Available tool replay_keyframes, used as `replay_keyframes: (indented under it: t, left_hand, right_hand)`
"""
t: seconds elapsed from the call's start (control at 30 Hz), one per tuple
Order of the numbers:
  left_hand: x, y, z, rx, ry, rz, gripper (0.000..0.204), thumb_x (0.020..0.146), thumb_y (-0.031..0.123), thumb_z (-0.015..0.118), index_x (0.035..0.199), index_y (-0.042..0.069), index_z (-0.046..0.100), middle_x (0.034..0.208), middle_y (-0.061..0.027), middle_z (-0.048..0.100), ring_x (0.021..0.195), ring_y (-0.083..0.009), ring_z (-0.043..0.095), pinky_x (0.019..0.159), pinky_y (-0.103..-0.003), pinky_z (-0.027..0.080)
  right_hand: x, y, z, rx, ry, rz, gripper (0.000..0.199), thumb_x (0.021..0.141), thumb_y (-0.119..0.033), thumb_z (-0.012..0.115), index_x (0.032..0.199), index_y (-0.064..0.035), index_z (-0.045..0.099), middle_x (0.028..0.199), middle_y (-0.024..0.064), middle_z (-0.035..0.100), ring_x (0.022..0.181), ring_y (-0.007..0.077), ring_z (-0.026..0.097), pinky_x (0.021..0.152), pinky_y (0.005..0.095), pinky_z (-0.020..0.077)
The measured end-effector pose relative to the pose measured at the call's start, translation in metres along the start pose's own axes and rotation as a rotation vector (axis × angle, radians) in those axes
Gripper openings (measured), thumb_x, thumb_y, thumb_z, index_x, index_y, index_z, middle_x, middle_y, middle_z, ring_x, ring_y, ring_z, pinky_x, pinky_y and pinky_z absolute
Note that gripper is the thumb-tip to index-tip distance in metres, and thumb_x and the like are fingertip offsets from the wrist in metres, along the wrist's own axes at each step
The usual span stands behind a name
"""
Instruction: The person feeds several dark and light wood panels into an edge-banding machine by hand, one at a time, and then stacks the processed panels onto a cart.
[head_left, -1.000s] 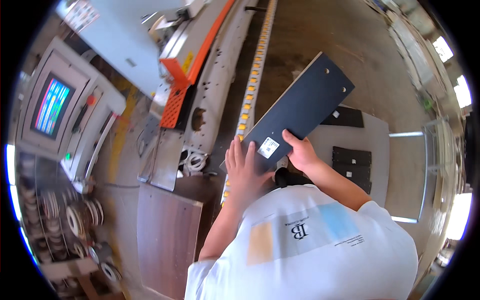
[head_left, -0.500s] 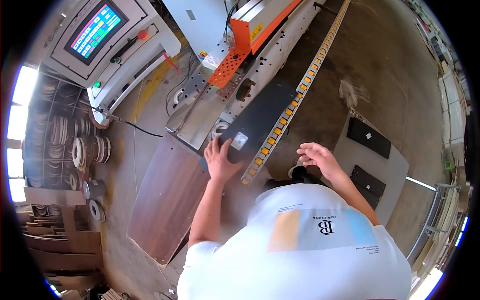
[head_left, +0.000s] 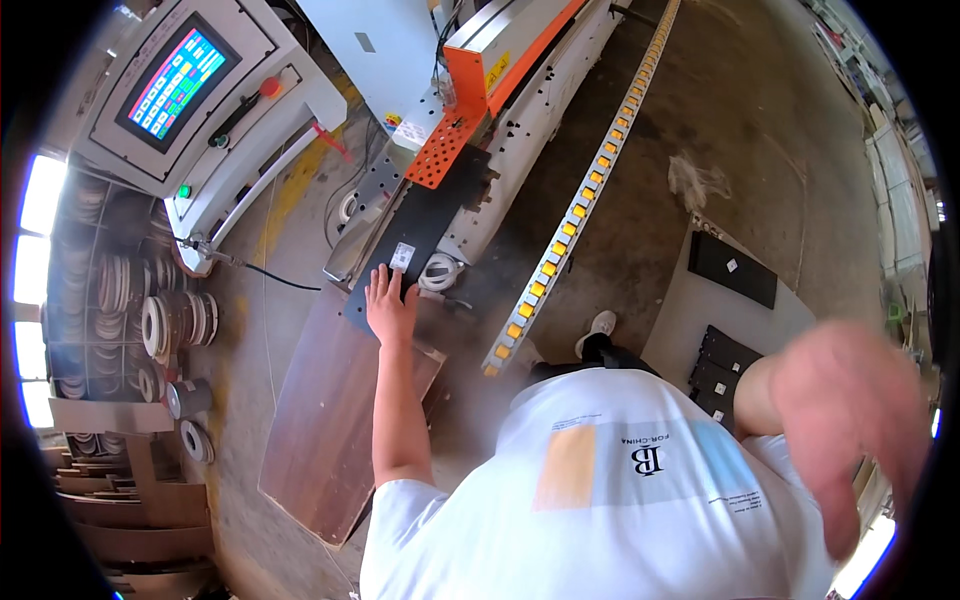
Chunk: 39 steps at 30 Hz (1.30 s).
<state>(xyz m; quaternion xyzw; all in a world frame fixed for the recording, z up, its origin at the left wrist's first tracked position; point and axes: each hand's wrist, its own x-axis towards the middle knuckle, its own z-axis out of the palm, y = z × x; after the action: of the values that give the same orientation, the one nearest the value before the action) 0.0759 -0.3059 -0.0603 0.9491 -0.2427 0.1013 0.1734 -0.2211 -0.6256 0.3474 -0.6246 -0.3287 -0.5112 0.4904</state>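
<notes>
A black flat panel (head_left: 424,222) with a small white label (head_left: 402,256) lies on the machine's infeed table, its far end under the orange perforated guard (head_left: 447,143). On the panel's near end, just below the label, my left hand (head_left: 391,308) rests flat with its fingers stretched out. My right hand (head_left: 848,425) is raised close to the camera at the right, empty, its fingers apart and somewhat blurred. Between my body and the machine runs a rail with yellow rollers (head_left: 548,268); neither hand touches it.
A control console with a lit screen (head_left: 180,84) stands at the far left. Below the infeed end sits a brown wood-grain board (head_left: 330,430). Several black panels (head_left: 733,268) lie on a grey surface at my right. Edge-band rolls (head_left: 180,325) fill racks along the left.
The black panel has shifted left off the roller rail onto the infeed table, under the guard. My left hand moved left with it; my right hand swung right and up toward the camera.
</notes>
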Motion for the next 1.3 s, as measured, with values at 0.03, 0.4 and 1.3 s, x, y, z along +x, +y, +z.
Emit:
replay_keyframes:
  t: [0.03, 0.4, 1.3]
  left_hand:
    - [0.0, -0.005, -0.001, 0.004, 0.002, -0.005, 0.045, 0.09, 0.033, 0.072, 0.131, 0.014, 0.068, 0.15, -0.0117, 0.054, 0.144, -0.0299, 0.045, 0.118, -0.047, 0.035]
    - [0.02, -0.001, 0.002, 0.023, -0.041, -0.131, 0.049, 0.09, 0.037, 0.07, 0.135, 0.017, 0.066, 0.152, -0.0086, 0.053, 0.144, -0.0283, 0.045, 0.117, -0.045, 0.037]
    - [0.041, 0.015, 0.021, 0.035, -0.106, -0.04, 0.035, 0.096, 0.026, 0.064, 0.13, 0.021, 0.069, 0.15, -0.0019, 0.056, 0.139, -0.0296, 0.051, 0.11, -0.048, 0.046]
  right_hand:
    - [-0.002, -0.019, 0.007, -0.06, 0.174, -0.144, 0.032, 0.088, -0.037, 0.077, 0.112, -0.0152, 0.074, 0.109, 0.0011, 0.073, 0.095, 0.0166, 0.068, 0.091, 0.0358, 0.0514]
    - [-0.043, 0.025, 0.014, 0.074, -0.556, 0.277, 0.033, 0.094, -0.035, 0.069, 0.116, -0.011, 0.071, 0.115, 0.0014, 0.073, 0.094, 0.0195, 0.071, 0.089, 0.0437, 0.0565]
    - [-0.668, -0.186, -0.133, -0.715, -0.177, 2.245, 0.043, 0.097, -0.036, 0.058, 0.13, -0.0083, 0.066, 0.122, 0.0214, 0.067, 0.11, 0.0385, 0.064, 0.093, 0.0476, 0.0523]
